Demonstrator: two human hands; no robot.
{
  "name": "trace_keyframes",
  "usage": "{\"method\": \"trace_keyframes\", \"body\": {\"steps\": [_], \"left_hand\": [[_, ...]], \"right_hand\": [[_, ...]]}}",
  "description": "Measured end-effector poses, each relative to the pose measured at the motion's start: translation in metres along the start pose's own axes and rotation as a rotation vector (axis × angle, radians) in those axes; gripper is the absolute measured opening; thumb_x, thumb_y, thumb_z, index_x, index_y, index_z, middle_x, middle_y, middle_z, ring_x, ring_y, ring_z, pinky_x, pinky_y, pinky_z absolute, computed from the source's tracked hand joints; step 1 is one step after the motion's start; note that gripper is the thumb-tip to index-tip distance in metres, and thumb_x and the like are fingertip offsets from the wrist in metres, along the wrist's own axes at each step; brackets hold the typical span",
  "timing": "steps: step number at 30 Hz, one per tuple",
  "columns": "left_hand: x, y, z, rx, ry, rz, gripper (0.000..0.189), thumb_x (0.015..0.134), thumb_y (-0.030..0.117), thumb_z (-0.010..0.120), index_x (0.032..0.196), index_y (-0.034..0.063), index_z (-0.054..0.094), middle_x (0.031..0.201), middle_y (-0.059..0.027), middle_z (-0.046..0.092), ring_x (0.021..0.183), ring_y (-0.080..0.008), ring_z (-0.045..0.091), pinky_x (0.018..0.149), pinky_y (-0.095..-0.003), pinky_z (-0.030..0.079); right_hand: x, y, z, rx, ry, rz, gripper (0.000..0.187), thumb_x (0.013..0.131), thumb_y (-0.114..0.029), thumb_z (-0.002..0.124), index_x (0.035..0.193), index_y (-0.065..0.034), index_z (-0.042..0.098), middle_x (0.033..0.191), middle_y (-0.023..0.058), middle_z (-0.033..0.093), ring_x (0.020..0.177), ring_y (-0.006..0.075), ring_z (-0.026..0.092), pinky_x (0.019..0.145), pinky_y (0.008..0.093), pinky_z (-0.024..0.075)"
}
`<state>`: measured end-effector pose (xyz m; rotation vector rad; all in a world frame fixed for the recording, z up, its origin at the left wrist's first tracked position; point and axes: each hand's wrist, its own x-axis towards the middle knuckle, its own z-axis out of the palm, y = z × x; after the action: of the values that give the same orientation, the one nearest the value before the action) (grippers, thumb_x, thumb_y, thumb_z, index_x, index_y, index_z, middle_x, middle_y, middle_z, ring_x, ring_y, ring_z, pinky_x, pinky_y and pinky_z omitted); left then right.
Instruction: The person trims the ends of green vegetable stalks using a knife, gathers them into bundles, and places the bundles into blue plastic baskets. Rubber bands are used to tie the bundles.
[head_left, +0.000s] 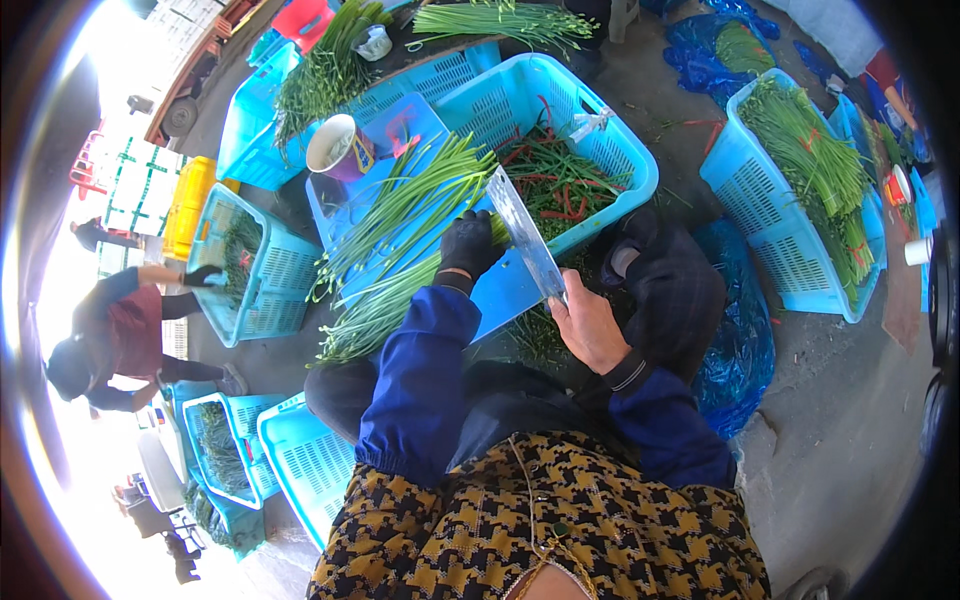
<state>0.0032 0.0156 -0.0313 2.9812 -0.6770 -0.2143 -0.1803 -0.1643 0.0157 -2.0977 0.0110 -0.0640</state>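
Note:
My left hand (471, 246), in a black glove, grips the cut-end side of a bunch of long green flowering chive stalks (405, 225) spread over a blue board (495, 300). My bare right hand (589, 319) is closed on the handle of a broad metal cleaver (526, 232). The blade stands just right of the gloved fingers, at the stalk ends. A cup with a purple outside (341, 150) and a small red piece (405, 144) rest on the board's far part.
A blue crate (637, 161) with green trimmings and red ties adjoins the board. More chives lie ahead and in a crate (757, 195) at right. At left, a person (124, 330) reaches into another crate (289, 262). Blue plastic (739, 337) lies by my right knee.

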Motion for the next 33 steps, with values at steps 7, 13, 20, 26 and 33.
{"method": "trace_keyframes", "body": {"steps": [7, 13, 20, 26, 33], "left_hand": [[0.001, 0.001, -0.001, -0.013, -0.019, -0.009, 0.062, 0.075, 0.046, 0.078, 0.114, 0.0037, 0.055, 0.112, -0.0209, 0.061, 0.101, -0.04, 0.064, 0.082, -0.0509, 0.054], [0.0, 0.003, 0.0, -0.01, 0.017, -0.02, 0.056, 0.073, 0.041, 0.079, 0.11, 0.0049, 0.057, 0.106, -0.0196, 0.063, 0.096, -0.0387, 0.065, 0.08, -0.0497, 0.055], [-0.006, 0.007, -0.001, 0.014, 0.052, -0.003, 0.056, 0.073, 0.041, 0.079, 0.109, 0.0034, 0.057, 0.104, -0.0205, 0.063, 0.094, -0.0385, 0.065, 0.077, -0.0492, 0.055], [-0.003, 0.007, 0.004, -0.016, 0.062, -0.004, 0.052, 0.075, 0.04, 0.078, 0.107, 0.0041, 0.059, 0.104, -0.0189, 0.065, 0.094, -0.0375, 0.066, 0.077, -0.0498, 0.054], [-0.006, 0.006, 0.002, -0.035, 0.073, -0.007, 0.053, 0.073, 0.04, 0.08, 0.109, 0.0075, 0.06, 0.105, -0.0178, 0.065, 0.096, -0.037, 0.066, 0.079, -0.0491, 0.054]], "right_hand": [[0.002, 0.001, 0.003, -0.022, -0.008, -0.017, 0.032, 0.092, -0.006, 0.061, 0.118, -0.0022, 0.044, 0.086, 0.0274, 0.064, 0.082, 0.0489, 0.062, 0.066, 0.0552, 0.0469], [0.006, -0.004, 0.004, -0.119, -0.056, -0.018, 0.029, 0.092, -0.006, 0.061, 0.112, 0.0001, 0.041, 0.078, 0.0273, 0.062, 0.077, 0.0488, 0.061, 0.063, 0.0567, 0.0455], [0.01, -0.021, 0.01, -0.332, -0.127, 0.036, 0.031, 0.092, -0.008, 0.057, 0.114, 0.0051, 0.04, 0.075, 0.0259, 0.063, 0.072, 0.0464, 0.062, 0.062, 0.0571, 0.0465], [0.04, -0.015, 0.027, -0.368, -0.083, -0.003, 0.032, 0.089, -0.006, 0.056, 0.113, 0.0097, 0.041, 0.071, 0.0263, 0.062, 0.07, 0.0468, 0.062, 0.063, 0.057, 0.0477], [0.036, -0.008, 0.007, -0.291, -0.178, 0.027, 0.026, 0.088, -0.006, 0.055, 0.107, 0.007, 0.043, 0.077, 0.0308, 0.064, 0.074, 0.0493, 0.064, 0.069, 0.0589, 0.0504]]}}
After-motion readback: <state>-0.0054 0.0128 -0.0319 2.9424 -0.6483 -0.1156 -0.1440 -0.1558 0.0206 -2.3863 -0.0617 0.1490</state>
